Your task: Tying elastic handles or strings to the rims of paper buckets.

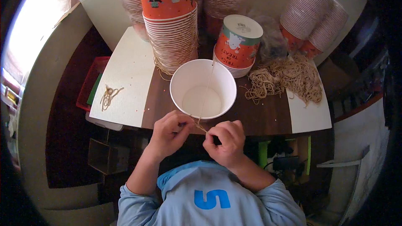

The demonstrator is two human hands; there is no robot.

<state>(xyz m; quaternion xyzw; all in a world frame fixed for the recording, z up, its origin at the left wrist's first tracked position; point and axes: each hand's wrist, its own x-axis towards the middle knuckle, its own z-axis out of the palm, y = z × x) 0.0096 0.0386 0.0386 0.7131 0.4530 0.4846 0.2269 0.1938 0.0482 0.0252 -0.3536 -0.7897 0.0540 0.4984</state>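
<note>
A white paper bucket (178, 86) stands upright at the table's front edge, its mouth facing me. A thin tan string (206, 94) runs from a hole in the bucket's far rim across the mouth to the near rim. Just in front of that near rim, my left hand (171, 132) pinches the string between thumb and fingers. My right hand (226, 142) is closed on the string too, a short way to the right. Between the two hands the string looks looped or twisted; whether it is knotted I cannot make out.
Behind the bucket rises a tall stack of orange buckets (169, 37) with strings hanging. Upside-down orange buckets (236, 44) stand beside it. A tangled heap of string (289, 77) lies right, a small string bundle (109, 96) left. Wrapped bucket stacks (305, 6) stand at the back.
</note>
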